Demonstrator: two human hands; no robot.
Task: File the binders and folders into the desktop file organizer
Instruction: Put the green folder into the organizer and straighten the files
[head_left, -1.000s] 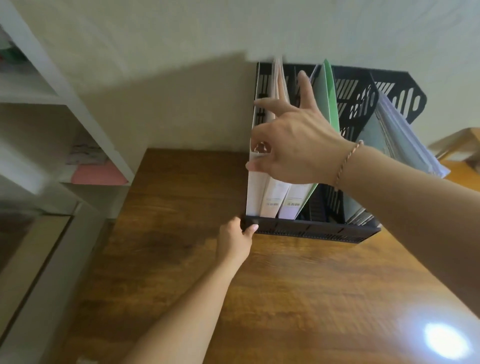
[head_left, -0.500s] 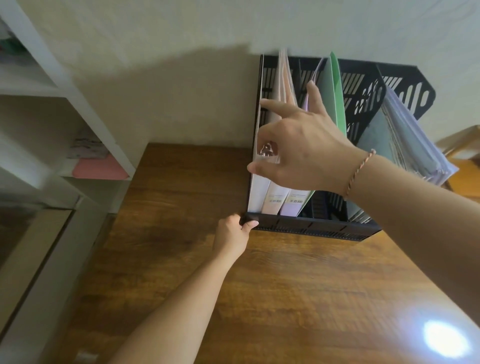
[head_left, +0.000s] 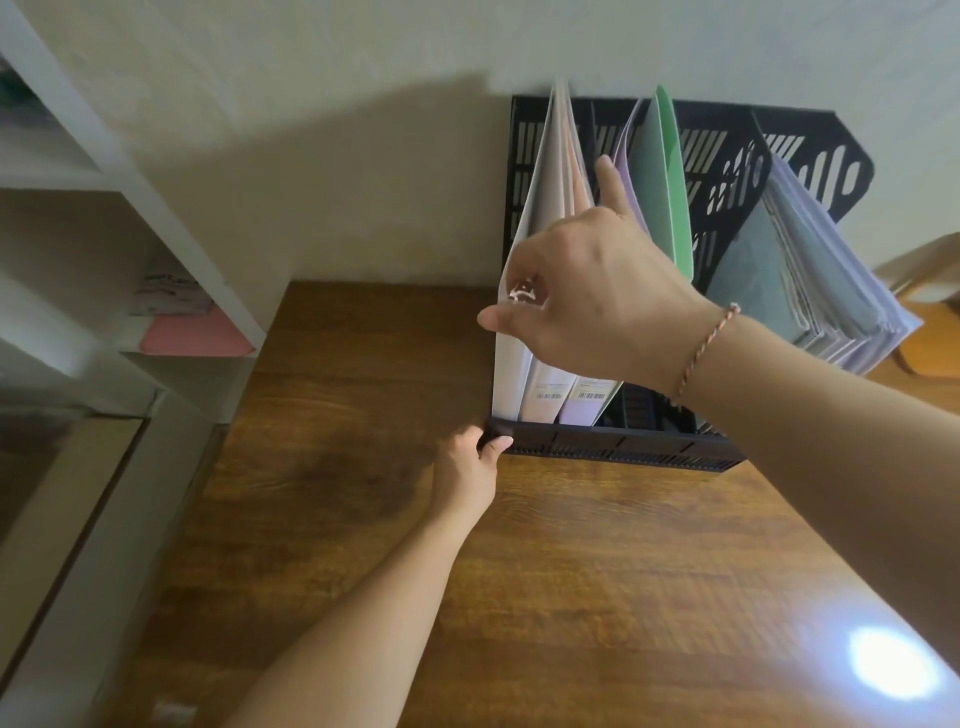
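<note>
Black organizer (head_left: 618, 449) corner gripped by left hand (head_left: 467, 470); right hand (head_left: 587, 291) among folders (head_left: 545, 208).

The right hand (head_left: 587, 291) hides the folders' (head_left: 550, 171) middles; the shelf (head_left: 78, 171) at nine o'clock is cropped, and its pink item (head_left: 195, 338) is blurred, perhaps cloth.

A wooden surface (head_left: 597, 571) with a dark brown grain fills the lower middle, with a bright glare spot (head_left: 894, 667) at about 4 o'clock. A white shelf unit (head_left: 130, 176) stands at 9 o'clock; a pink flat item (head_left: 195, 338) lies on one shelf. A pale wall (head_left: 322, 130) spans 12 o'clock. An orange-brown object (head_left: 930, 343) shows at 3 o'clock, partly cut off.
</note>
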